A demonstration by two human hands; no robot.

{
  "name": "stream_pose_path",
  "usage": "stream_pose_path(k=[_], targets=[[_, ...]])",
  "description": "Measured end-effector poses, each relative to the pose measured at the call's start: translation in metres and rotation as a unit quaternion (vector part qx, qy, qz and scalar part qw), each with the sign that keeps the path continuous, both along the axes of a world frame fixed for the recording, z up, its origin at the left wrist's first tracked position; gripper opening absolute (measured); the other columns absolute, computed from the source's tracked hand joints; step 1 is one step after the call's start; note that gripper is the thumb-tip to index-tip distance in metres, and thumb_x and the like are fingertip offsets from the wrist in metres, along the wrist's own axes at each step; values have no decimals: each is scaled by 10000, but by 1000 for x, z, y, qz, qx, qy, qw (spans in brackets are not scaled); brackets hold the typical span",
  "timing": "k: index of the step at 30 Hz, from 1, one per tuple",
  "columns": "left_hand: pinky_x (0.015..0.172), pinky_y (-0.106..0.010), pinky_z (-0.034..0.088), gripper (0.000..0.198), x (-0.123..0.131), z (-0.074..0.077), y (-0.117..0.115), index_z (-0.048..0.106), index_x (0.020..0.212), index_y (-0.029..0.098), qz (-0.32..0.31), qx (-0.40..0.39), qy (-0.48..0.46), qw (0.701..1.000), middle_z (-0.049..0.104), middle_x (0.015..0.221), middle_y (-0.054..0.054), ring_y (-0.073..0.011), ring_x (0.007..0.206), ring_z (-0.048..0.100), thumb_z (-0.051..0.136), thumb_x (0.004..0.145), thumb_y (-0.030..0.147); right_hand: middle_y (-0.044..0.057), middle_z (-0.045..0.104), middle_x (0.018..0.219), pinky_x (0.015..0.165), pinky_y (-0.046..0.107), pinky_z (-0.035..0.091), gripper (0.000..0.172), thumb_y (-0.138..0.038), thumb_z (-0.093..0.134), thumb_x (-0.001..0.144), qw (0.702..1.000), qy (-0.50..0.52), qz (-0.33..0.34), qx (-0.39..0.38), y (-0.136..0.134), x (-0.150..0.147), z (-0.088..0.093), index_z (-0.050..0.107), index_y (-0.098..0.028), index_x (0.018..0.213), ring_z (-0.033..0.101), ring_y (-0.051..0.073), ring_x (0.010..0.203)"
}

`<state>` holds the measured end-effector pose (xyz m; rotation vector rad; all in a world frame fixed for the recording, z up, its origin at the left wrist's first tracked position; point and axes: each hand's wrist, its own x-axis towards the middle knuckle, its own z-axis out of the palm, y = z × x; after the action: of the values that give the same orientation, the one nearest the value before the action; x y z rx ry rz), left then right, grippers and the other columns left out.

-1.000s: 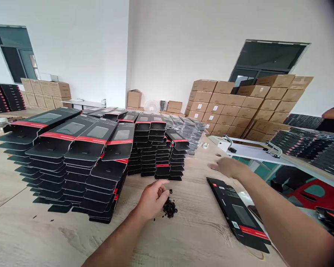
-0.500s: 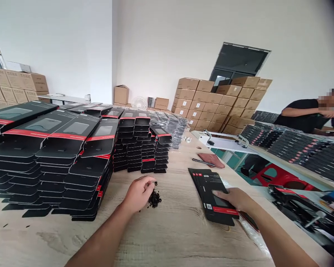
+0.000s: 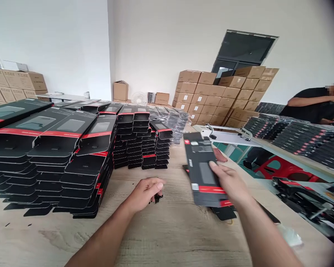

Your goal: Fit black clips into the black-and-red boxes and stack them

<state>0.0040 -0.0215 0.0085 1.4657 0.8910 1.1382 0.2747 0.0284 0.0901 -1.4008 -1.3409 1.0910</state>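
Note:
My right hand (image 3: 232, 181) grips a flattened black carton (image 3: 207, 176) by its right edge, the thumb lying over its front. The carton has a red band and a grey panel, and it is lifted and tilted. Beneath it, more flat black cartons (image 3: 224, 213) rest on the table, mostly covered. My left hand (image 3: 146, 191) is closed beside a small heap of tiny black parts (image 3: 157, 199), its fingers curled together. Whatever sits between those fingertips is too small or hidden to name.
Tall stacks of open-ended black boxes (image 3: 72, 155) fill the table's left side, with plastic-wrapped stacks (image 3: 174, 122) behind. A reddish pouch (image 3: 219, 155) is partly hidden by the carton. Clear plastic (image 3: 292, 236) lies at right. A co-worker (image 3: 308, 105) stands beyond more stacks.
My right hand has raised the top flat carton off the small pile. My left hand has moved slightly right, over the heap of black parts. The view has shifted a little.

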Motion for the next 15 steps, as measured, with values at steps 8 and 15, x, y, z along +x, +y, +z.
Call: stream_pose_path(k=[8, 15], targets=[[649, -386, 585, 440, -4, 2, 3, 593, 1112, 175, 42, -124, -163, 978, 654, 1060, -98, -237, 873, 639, 655, 759, 430, 35, 658, 684, 648, 290, 471, 426, -519, 476, 846, 978, 6, 128, 164, 28, -119, -66, 656, -151, 730, 578, 161, 644], [475, -198, 492, 151, -9, -3, 18, 645, 790, 149, 211, -69, -84, 972, 626, 711, 6, -98, 570, 534, 654, 640, 170, 57, 693, 925, 774, 308, 466, 170, -249, 589, 773, 901, -277, 260, 211, 58, -111, -105, 718, -199, 872, 610, 202, 851]])
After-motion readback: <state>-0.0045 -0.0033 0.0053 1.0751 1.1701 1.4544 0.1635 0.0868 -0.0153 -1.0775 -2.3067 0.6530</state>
